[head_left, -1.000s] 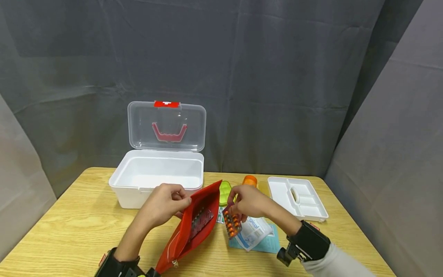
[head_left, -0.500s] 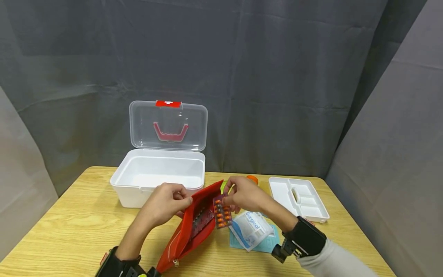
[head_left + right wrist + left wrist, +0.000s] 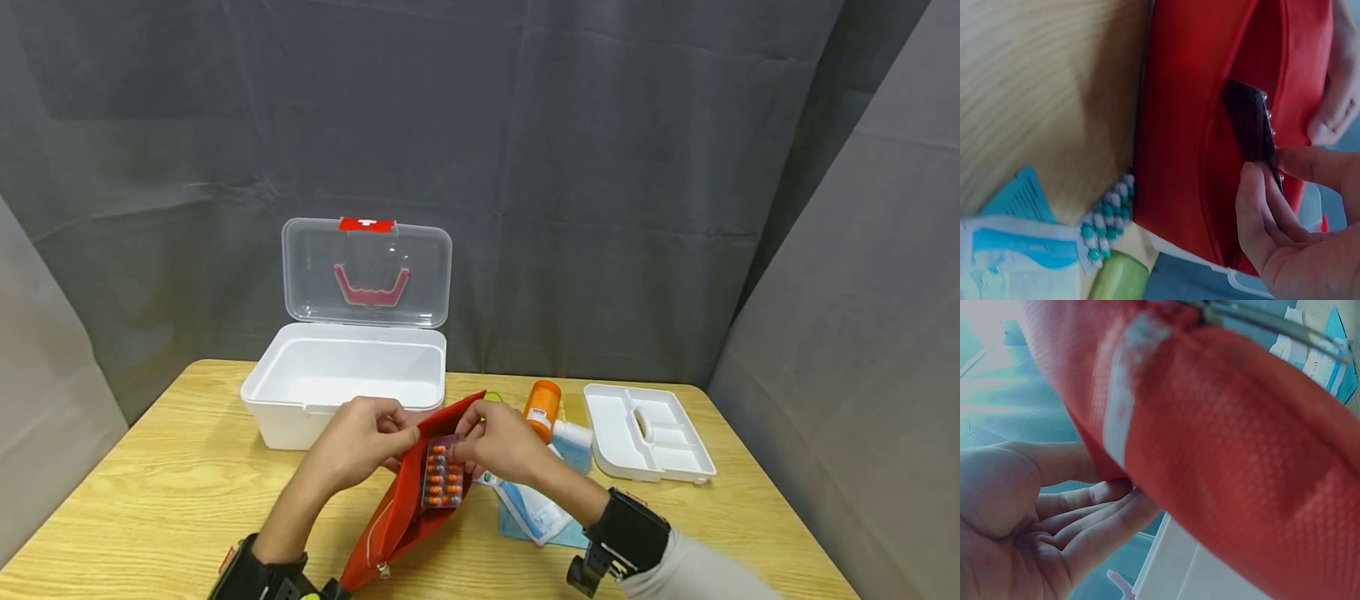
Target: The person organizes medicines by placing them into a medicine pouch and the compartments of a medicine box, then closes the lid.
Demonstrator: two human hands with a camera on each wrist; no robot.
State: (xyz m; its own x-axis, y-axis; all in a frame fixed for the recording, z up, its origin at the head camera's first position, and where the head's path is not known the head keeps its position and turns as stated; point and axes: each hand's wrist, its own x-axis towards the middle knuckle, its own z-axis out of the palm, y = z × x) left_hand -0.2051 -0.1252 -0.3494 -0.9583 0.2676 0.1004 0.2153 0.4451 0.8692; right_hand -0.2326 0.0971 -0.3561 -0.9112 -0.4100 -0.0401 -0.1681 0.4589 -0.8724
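My left hand (image 3: pixel 363 442) pinches the edge of a red zippered pouch (image 3: pixel 382 529), keeping its mouth spread; in the left wrist view, thumb and fingers meet on the pouch's edge (image 3: pixel 1210 437). Between the thumb and fingers of my right hand (image 3: pixel 495 442) is a blister pack of orange-and-dark capsules (image 3: pixel 442 479). The right wrist view has this blister pack (image 3: pixel 1250 122) edge-on, partly inside the pouch opening, its dark backing showing. The pouch's lower inside is hidden behind the pack.
A white first-aid box (image 3: pixel 341 367) with its clear lid raised stands behind the pouch. To the right lie an orange bottle (image 3: pixel 542 408), a white-capped blue bottle (image 3: pixel 573 442), a surgical packet (image 3: pixel 536 508) and a white divided tray (image 3: pixel 652 433). A green-and-white capsule blister pack (image 3: pixel 1107 222) lies beside the pouch.
My right hand has carried the orange capsule blister pack leftward from above the surgical packet into the pouch's mouth. My left hand and the pouch have stayed nearly in place.
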